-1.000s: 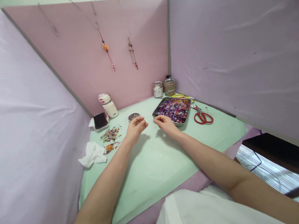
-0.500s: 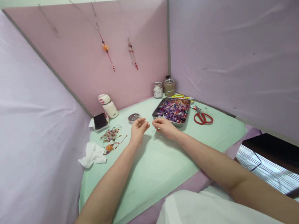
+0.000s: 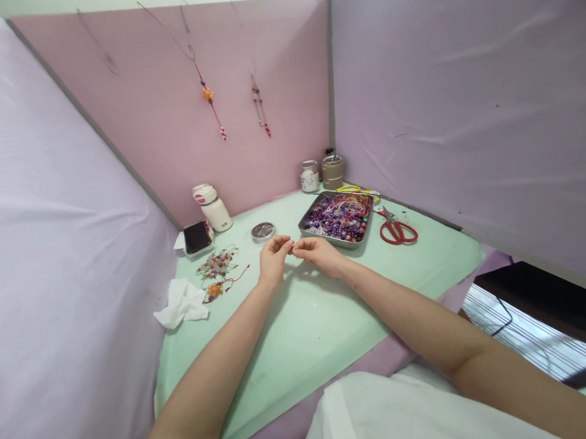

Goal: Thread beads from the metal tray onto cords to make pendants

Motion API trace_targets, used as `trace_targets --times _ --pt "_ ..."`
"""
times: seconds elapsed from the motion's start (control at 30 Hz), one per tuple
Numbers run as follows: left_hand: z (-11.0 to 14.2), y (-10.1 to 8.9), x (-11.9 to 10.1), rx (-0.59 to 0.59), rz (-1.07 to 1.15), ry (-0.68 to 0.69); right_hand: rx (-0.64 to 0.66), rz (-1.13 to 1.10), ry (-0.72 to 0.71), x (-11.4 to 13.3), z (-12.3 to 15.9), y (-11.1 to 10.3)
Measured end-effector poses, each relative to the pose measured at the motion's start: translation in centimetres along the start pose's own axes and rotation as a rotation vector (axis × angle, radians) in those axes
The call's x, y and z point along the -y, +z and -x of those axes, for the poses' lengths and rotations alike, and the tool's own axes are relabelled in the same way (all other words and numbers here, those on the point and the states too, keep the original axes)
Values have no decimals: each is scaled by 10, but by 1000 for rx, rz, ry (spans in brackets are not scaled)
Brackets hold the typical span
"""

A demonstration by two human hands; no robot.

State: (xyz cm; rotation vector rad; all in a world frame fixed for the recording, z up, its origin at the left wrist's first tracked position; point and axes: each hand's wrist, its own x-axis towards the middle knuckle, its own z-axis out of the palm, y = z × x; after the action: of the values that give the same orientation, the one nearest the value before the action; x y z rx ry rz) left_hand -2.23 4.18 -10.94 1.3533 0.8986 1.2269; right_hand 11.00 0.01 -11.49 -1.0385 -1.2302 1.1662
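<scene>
My left hand and my right hand meet fingertip to fingertip above the table, each closed in a pinch. Whatever lies between their fingers is too small to make out. Just behind my right hand is a metal tray of purple and mixed beads, with pale and reddish thread heaped on top. A small round dish with dark contents stands beyond my left hand.
Red-handled scissors lie right of the tray. Beaded strings, a white tissue, a phone and a white bottle are at left. Two jars stand in the back corner. Beaded pendants hang on the pink wall.
My hands have come together; the gap between their fingertips has closed. The right hand moved slightly left. Things on the table have stayed put.
</scene>
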Motion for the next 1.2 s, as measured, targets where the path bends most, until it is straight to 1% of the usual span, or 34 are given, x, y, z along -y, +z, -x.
trace_targets --times 0.13,0.23,0.37,0.5,0.6,0.83,1.0,1.1,1.17,1.2 --pt "-4 -4 -7 -41 4 -81 9 67 2 0 1 2" --pt "-7 -9 -15 -65 106 -116 21 114 15 1 2 4" --pt "-8 -12 -23 -13 266 -110 24 149 19 2 4 5" --pt "-5 -10 -26 44 347 -109 50 186 6 4 5 6" --pt "-4 -9 -26 59 369 -114 73 211 3 6 6 5" --pt "-7 -9 -26 36 390 -162 118 267 -2 6 7 4" --pt "-9 -7 -24 25 393 -135 148 272 -11 3 5 3" --pt "-12 -9 -21 24 340 -110 103 259 -79 3 4 4" --pt "-13 -12 -18 38 284 -103 24 220 -102 4 2 4" --pt "-13 -13 -17 50 253 -104 -19 180 -90 4 2 3"
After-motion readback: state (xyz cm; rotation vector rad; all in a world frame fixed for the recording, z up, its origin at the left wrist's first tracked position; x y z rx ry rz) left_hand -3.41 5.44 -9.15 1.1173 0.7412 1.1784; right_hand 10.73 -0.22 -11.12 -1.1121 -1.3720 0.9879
